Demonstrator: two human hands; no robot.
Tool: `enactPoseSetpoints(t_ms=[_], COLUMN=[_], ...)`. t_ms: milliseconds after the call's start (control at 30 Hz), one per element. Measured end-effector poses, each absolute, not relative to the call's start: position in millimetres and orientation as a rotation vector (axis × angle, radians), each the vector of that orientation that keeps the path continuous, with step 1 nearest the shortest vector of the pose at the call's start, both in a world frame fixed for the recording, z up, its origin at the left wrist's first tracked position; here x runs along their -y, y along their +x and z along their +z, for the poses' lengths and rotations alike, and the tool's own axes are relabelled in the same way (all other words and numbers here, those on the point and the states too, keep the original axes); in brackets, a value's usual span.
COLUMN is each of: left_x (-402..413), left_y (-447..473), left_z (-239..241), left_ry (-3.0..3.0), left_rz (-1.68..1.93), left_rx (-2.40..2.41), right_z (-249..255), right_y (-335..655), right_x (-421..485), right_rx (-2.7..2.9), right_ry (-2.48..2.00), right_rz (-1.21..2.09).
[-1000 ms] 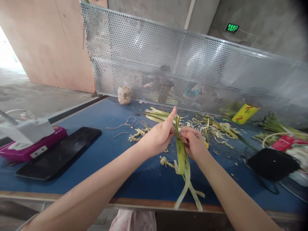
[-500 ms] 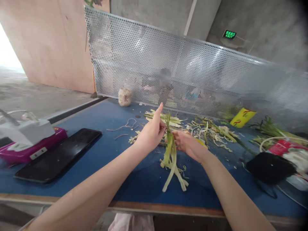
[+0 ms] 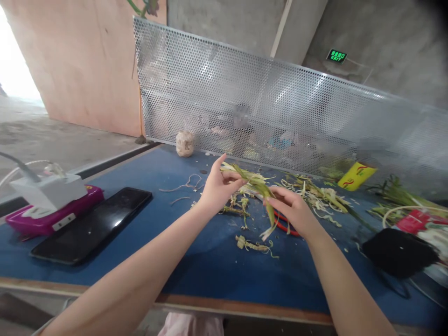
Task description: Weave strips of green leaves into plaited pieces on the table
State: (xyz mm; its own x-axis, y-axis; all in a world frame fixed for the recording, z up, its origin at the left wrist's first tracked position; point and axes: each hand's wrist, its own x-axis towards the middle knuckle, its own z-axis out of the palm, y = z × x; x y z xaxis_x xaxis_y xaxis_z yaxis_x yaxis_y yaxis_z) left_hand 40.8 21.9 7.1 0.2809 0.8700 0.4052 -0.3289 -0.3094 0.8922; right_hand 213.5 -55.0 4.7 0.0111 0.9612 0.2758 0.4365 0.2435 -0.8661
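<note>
My left hand (image 3: 221, 187) pinches one end of a flat bundle of yellow-green leaf strips (image 3: 257, 181), one digit pointing up and away. Toward the bundle's other end, my right hand (image 3: 291, 208) is closed on it with thumb and fingers. The loose pale ends hang down left of the right hand, above the blue tabletop (image 3: 210, 261). Just behind and below that hand are red-orange loops (image 3: 287, 228) like scissor handles, partly hidden. Dry plant scraps (image 3: 257, 245) lie on the table below the bundle. More trimmings (image 3: 240, 205) are spread between my hands.
A black phone (image 3: 94, 224) lies at left beside a purple power strip (image 3: 61, 217) with a white charger. Farther back are twine (image 3: 191, 182) and a wrapped ball (image 3: 185, 143). Plant waste (image 3: 325, 193), a yellow packet (image 3: 357, 176) and a black object (image 3: 401, 252) lie right. Perforated metal screen (image 3: 217, 84) behind.
The bundle has swung from hanging upright to slanting down rightward. My right hand has moved right and gripped its lower part; my left hand shifted slightly left. Red-orange loops now show.
</note>
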Motion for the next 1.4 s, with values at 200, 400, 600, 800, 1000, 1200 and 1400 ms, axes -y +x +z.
enactPoseSetpoints(t_ms=[200,400,600,800,1000,1200,1400], left_x=[-20.4,-34.7,-37.8,-27.5,-19.9,-16.6,-9.4], left_y=[40.6,37.3,35.6,38.2,45.0,39.9,39.0], left_z=[9.5,2.3,-4.2,-15.6,-22.1,-15.5,-11.5], left_ry=[1.319,1.183,1.305,2.195,2.343,2.464,2.627], left_rz=[1.196,1.191,1.233,1.337,1.204,1.383,1.429], left_rx=[-0.635,-0.98,-1.01,-0.998,-0.88,-0.749,-0.608], right_z=[3.1,-0.3,-3.8,0.4,-0.2,-4.2,-3.6], right_y=[220.3,217.6,213.8,205.8,203.4,207.2,208.2], right_x=[56.6,48.9,43.9,45.5,48.9,49.5,49.9], right_rx=[1.553,1.481,1.122,0.924,1.097,1.155,1.245], right_ry=[-1.37,-1.497,-1.419,-1.335,-1.262,-1.219,-1.236], right_rz=[0.348,0.315,0.882,1.087,1.218,1.232,1.204])
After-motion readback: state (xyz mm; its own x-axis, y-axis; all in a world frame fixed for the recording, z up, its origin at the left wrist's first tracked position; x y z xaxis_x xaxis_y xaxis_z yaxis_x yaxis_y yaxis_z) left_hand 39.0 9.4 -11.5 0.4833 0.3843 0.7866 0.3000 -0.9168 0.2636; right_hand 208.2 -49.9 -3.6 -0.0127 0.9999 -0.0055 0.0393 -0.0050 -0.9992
